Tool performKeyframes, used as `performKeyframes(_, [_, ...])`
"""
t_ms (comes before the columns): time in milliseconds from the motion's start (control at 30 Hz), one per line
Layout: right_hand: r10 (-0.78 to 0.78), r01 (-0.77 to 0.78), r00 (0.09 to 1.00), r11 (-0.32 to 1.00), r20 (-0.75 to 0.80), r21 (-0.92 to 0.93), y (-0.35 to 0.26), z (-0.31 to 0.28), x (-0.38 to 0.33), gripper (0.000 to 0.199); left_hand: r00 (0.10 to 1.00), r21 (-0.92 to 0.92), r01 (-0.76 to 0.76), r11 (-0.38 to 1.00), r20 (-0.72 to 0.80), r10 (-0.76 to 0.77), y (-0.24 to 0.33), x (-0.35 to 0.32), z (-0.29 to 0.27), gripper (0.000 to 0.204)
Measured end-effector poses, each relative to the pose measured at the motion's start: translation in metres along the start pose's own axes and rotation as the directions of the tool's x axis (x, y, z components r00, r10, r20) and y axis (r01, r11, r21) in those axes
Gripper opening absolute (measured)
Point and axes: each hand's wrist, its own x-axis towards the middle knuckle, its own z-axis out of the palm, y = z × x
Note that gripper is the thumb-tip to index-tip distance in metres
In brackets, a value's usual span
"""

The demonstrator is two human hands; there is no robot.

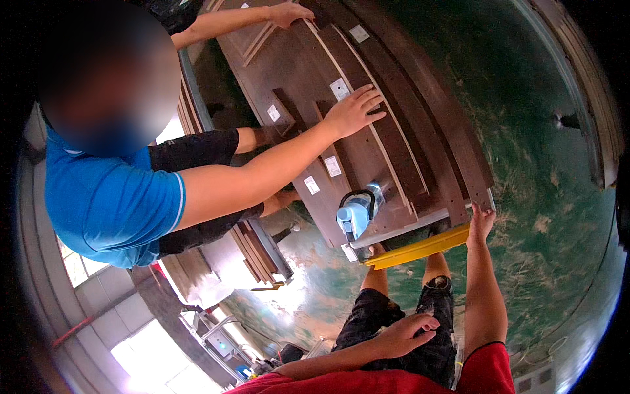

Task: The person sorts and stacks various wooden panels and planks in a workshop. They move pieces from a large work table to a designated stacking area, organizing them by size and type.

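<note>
My right hand [482, 222] is closed round the near right corner of the stack, at the end of a long dark brown panel [453, 154]. It sits beside the right end of a yellow bar [420, 247]. My left hand [405, 336] hangs in front of my shorts, fingers loosely curled and a gap by the thumb, holding nothing. On the broad brown board [321, 217] beneath lie narrow brown strips with white labels, and a light blue bottle-like container [356, 217] with a dark handle stands near its close end.
Across the stack a person in a blue shirt [111, 203] lays one hand [357, 111] on the panels and the other [289, 14] at the far end. More stacked boards [252, 256] stand at lower left, others [584, 98] at far right. The green floor [525, 262] is scuffed.
</note>
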Motion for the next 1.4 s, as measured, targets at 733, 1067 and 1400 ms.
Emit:
performKeyframes(733, [0.305,-0.423,0.898,0.793,0.316,0.439,0.033,0.014,0.000,0.050,0.996,-0.066,-0.049,0.997,-0.078,0.044,-0.001,-0.016,-0.037,0.023])
performKeyframes(1067, [-0.372,0.183,0.828,0.886,0.420,0.426,0.010,0.033,-0.141,0.054,0.980,-0.098,-0.131,0.987,-0.164,0.114,-0.019,-0.035,-0.046,0.021])
performKeyframes(1400, [-0.757,0.966,0.169,0.255,0.631,0.048,-0.065,0.103,-0.225,0.071,0.985,-0.100,-0.039,0.994,-0.172,0.022,-0.026,-0.078,-0.052,0.026])
